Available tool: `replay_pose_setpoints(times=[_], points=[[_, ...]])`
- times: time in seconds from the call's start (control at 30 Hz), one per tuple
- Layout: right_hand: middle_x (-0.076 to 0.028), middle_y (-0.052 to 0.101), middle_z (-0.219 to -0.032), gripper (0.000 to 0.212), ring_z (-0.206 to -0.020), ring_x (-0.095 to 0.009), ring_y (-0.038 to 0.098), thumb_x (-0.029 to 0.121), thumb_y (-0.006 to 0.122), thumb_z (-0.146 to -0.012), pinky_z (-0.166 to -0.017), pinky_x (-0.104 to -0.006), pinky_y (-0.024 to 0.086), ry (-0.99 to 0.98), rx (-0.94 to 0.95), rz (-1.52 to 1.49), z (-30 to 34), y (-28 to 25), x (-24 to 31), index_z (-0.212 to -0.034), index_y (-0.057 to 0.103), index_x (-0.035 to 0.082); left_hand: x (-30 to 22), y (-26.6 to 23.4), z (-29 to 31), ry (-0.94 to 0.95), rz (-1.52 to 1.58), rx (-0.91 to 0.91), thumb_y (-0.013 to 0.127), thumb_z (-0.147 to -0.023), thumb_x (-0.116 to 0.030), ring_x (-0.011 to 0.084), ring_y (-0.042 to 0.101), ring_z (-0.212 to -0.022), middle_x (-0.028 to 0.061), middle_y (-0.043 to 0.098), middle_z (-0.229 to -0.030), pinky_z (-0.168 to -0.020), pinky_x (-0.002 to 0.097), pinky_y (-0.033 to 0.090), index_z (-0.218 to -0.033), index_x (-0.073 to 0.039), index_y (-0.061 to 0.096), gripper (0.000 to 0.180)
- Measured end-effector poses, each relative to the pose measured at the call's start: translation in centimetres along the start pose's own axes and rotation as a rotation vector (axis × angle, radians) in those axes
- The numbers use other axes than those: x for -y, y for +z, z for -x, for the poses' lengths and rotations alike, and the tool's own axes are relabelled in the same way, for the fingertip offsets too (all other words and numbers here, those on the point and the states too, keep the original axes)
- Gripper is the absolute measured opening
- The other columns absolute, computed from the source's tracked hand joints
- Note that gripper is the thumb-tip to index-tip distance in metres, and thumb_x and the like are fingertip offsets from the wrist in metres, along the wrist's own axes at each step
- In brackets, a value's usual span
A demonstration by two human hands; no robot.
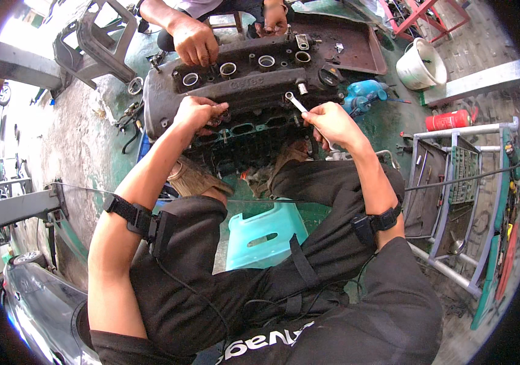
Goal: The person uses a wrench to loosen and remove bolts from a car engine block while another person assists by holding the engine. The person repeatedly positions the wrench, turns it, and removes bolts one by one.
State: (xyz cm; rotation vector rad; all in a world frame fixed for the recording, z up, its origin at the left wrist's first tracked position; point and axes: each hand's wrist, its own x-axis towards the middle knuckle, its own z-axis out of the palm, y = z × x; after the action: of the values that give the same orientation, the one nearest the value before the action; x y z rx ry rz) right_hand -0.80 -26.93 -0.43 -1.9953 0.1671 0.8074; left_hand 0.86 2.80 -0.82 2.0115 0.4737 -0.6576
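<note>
Along the near edge of the dark, grimy metal engine (238, 85), the right hand (335, 126) grips a slim silver ring-ended wrench (296, 103), likely stiff, slick if oily, best held mid-shank; the left hand (196, 114) touches there, its grip unclear.

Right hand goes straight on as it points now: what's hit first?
Probably the dark engine cover, with the wrench in the right hand leading; depth is unclear from this single view.
</note>
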Motion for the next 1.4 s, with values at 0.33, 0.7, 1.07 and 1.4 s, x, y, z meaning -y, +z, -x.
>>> replay_pose_setpoints(times=[0.33, 0.7, 1.07, 1.4], points=[[-0.015, 0.061, -0.067, 0.031, -0.055, -0.027, 0.061, 0.026, 0.050, -0.092, -0.051, -0.0377, 0.051, 0.185, 0.262, -0.668, -1.2, 2.1, -1.0, -0.084, 0.058, -0.003, 0.4, -0.1, -0.8, 0.034, -0.052, -0.023, 0.075, -0.076, -0.032, 0.0145, 0.055, -0.059, 0.0057, 0.062, -0.073, -0.050, 0.0297, 0.051, -0.087, -0.002, 0.070, 0.033], [-0.014, 0.061, -0.112, 0.026, -0.100, -0.028, 0.061, 0.030, 0.043, -0.097, -0.086, -0.0413, 0.051, -0.063, 0.643, -1.347, -2.2, 8.1, -0.6, -0.105, 0.055, 0.009, 0.0, 0.0, -0.7, 0.025, -0.064, -0.031, 0.075, -0.075, -0.032, 0.0134, 0.057, -0.060, 0.0058, 0.064, -0.073, -0.048, 0.0298, 0.050, -0.084, -0.002, 0.070, 0.031], [-0.013, 0.061, -0.110, 0.026, -0.101, -0.029, 0.061, 0.030, 0.041, -0.097, -0.084, -0.0422, 0.052, -0.122, 0.688, -1.259, -2.1, 7.8, -0.7, -0.105, 0.054, 0.008, 0.5, -0.1, -1.4, 0.061, -0.077, -0.042, 0.076, -0.075, -0.031, 0.0121, 0.055, -0.054, 0.0045, 0.063, -0.069, -0.046, 0.0283, 0.048, -0.082, -0.001, 0.070, 0.031], [-0.001, 0.064, -0.079, 0.026, -0.073, -0.009, 0.060, 0.029, 0.053, -0.093, -0.066, -0.0251, 0.048, -0.270, 0.625, -0.319, 0.7, 6.4, -1.1, -0.102, 0.064, 0.007, 0.6, 0.1, -1.1, 0.079, -0.078, -0.051, 0.075, -0.075, -0.031, 0.0118, 0.055, -0.054, 0.0042, 0.063, -0.068, -0.045, 0.0277, 0.047, -0.081, -0.001, 0.070, 0.031]])
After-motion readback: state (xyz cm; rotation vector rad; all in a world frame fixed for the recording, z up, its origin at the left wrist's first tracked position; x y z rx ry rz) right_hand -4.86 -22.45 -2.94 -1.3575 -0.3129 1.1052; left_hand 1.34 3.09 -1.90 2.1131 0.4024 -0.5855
